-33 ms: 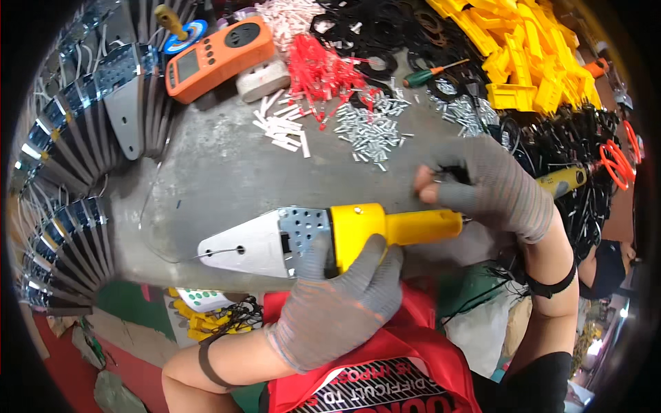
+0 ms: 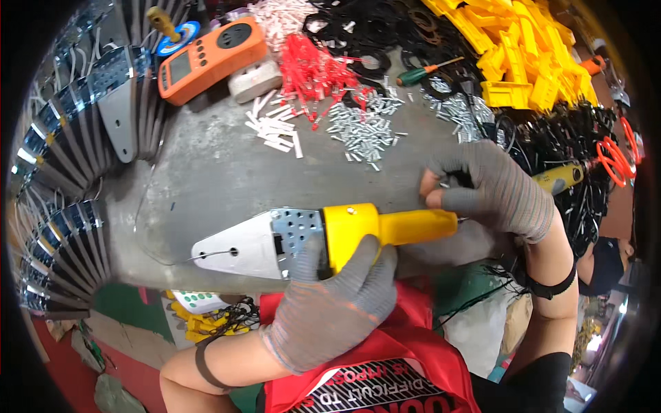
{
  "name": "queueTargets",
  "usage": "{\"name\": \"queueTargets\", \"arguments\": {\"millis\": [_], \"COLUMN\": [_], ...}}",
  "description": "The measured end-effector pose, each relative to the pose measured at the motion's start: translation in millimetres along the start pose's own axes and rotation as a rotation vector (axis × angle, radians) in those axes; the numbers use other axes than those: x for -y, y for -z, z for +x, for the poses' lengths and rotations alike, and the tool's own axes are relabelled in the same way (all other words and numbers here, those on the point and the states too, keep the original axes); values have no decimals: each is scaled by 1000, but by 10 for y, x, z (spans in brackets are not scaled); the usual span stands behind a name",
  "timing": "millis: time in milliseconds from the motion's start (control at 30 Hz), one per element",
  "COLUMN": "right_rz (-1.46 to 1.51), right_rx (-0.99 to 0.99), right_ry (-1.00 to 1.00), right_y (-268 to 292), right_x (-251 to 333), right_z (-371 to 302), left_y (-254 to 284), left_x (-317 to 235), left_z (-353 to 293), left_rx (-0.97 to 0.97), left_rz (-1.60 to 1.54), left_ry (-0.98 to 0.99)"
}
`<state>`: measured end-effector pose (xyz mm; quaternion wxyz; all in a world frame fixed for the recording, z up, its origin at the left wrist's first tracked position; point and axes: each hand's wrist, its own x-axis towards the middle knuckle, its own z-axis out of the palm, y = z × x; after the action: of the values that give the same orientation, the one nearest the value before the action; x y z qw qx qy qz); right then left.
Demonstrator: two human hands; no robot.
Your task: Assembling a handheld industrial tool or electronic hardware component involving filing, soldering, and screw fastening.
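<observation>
Yel tool (image 2: 341, 227) | gry tapered plate (image 2: 255, 237), perf. neck (image 2: 299, 224) | L hand (image 2: 334, 310) grips it | R hand (image 2: 485, 186): grip unclear

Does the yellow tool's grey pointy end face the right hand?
No, the grey pointy end faces left, while the yellow handle faces the right hand.

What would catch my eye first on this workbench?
First, probably the heap of bright yellow parts at the upper right. Near the middle, a gloved left hand holds a yellow-handled tool with a tapered grey plate; an orange meter-like box sits at the upper left.
</observation>
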<state>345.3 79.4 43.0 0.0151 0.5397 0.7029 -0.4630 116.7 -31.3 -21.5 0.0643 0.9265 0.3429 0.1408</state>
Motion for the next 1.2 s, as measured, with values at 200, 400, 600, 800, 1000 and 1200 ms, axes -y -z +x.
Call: {"name": "queueTargets", "arguments": {"millis": [200,400,600,800,1000,1200], "right_rz": [-347,-400,-293,-465,-296,-117], "right_rx": [-133,-128,-187,-223,-334,-377], "right_ry": [297,339,258,217,279,182], "right_y": [-119,-137,-232,-512,-523,-464], "right_x": [-149,-208,-191,-153,-255,-323], "right_z": [-132,-157,-417,-450,-462,-510], "left_y": [-15,14,-7,-9,-2,-22], "left_x": [-16,-21,-31,-17,-14,-7], "left_z": [-38,-28,-43,-46,-31,-37], "left_rx": [-28,-7,-10,-12,-32,-22], "left_rz": [6,32,7,28,17,3], "left_ry": [4,-7,10,11,5,21]}}
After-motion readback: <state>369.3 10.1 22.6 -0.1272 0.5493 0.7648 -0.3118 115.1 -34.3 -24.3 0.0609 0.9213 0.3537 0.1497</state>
